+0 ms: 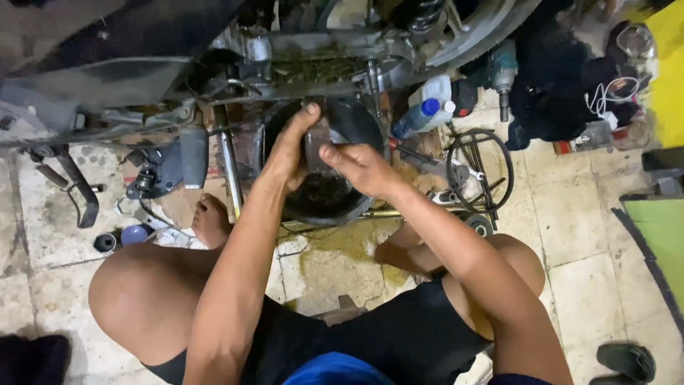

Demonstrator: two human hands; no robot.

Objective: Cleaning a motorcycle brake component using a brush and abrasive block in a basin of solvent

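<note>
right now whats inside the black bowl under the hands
The black bowl holds dark, dirty liquid. Both hands, left and right, grip a dark part above it, covering much of the inside; the bottom cannot be seen.

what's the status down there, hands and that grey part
Left hand and right hand both grip a small grey part over the black drain pan. Dark oil in pan. Motorcycle underside close above; nothing between the hands.
</note>
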